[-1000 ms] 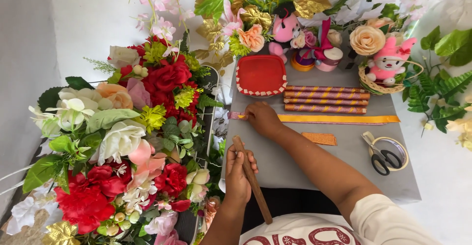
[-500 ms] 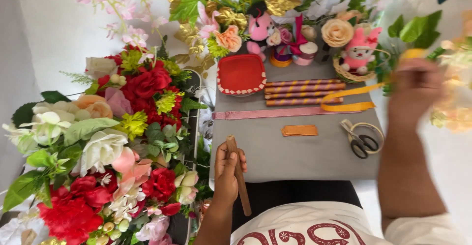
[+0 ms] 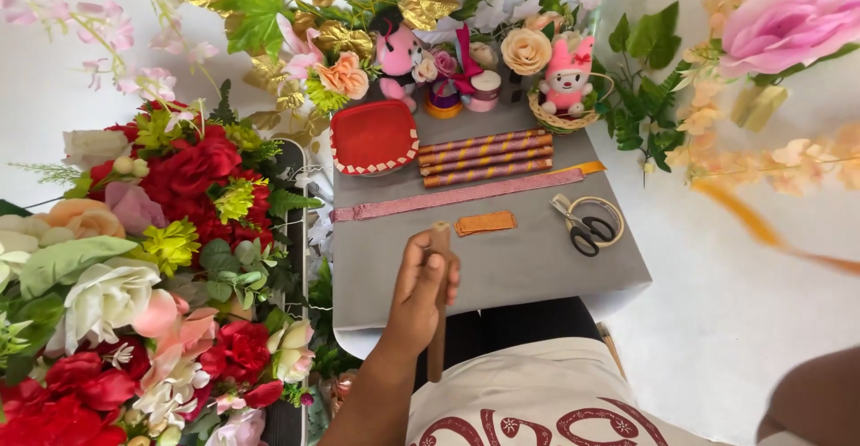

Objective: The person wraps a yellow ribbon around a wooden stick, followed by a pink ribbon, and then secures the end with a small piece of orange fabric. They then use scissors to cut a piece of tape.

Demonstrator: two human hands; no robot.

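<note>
Left hand (image 3: 421,289) at 6 o'clock on the grey table (image 3: 520,271), fingers curled tight around a brown stick (image 3: 437,321) held nearly upright, top end poking above the knuckles, lower end hanging past the wrist over the lap. Right hand out of view; only a blurred forearm (image 3: 811,406) at the 4 o'clock corner, so finger state impossible to tell. An orange ribbon (image 3: 761,227), blurred, streaking from 3 o'clock down toward that arm. Just beyond the stick's top, toward 12, a short orange strip (image 3: 485,223) lying flat, apart from the hand. Behind it, a long pink band (image 3: 457,195) stretched across the table from 9 to 2 o'clock, with an orange end at the right tip. Further toward 12, four striped rolls (image 3: 485,157) side by side, touching one another. Left of these, at 11 o'clock, a red tray (image 3: 374,136) with a chequered rim. At 2 o'clock of the hand, scissors (image 3: 587,228) lying on a ring of tape (image 3: 602,206), well apart from the stick. Along the far edge at 12, a pink plush (image 3: 398,55), small spools (image 3: 484,90), and a pink-and-white doll (image 3: 568,77) sitting in a small basket (image 3: 560,122). Filling the whole 9 o'clock side, a dense bank of flowers (image 3: 179,231), red, white, peach and yellow, just beside the table edge. At 2 o'clock, a pink rose (image 3: 788,18) and green leaves (image 3: 649,70) over the white floor (image 3: 717,321).
</note>
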